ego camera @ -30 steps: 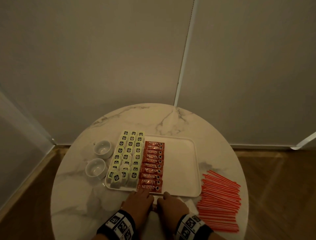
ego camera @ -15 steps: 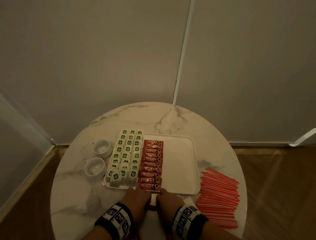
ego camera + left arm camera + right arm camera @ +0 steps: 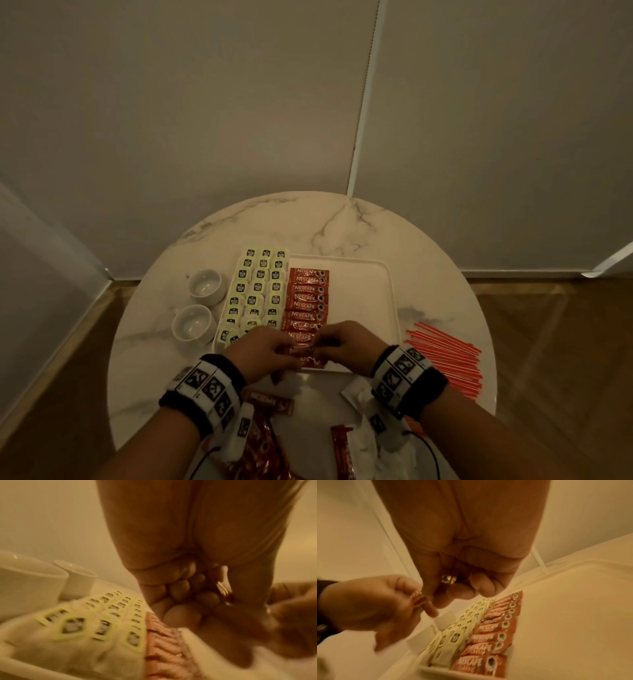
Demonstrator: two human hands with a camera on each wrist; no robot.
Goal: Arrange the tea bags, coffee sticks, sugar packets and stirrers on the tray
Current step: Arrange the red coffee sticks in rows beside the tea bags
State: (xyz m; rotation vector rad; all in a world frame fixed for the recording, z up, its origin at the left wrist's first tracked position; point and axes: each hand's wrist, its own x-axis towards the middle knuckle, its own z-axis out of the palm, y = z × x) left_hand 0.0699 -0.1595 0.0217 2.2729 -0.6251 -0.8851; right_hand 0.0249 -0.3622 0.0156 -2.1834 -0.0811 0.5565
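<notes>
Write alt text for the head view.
Both hands, left hand and right hand, hold a red coffee stick over the white tray, near its front edge, beside rows of tea bags. Red stirrers lie on the marble table.

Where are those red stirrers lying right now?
In the head view, the red stirrers lie fanned on the marble table, right of the white tray, off it.

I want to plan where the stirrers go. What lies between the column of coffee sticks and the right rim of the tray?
Nothing: from the coffee sticks to the tray rim the floor is bare, in head and right wrist views.
</notes>
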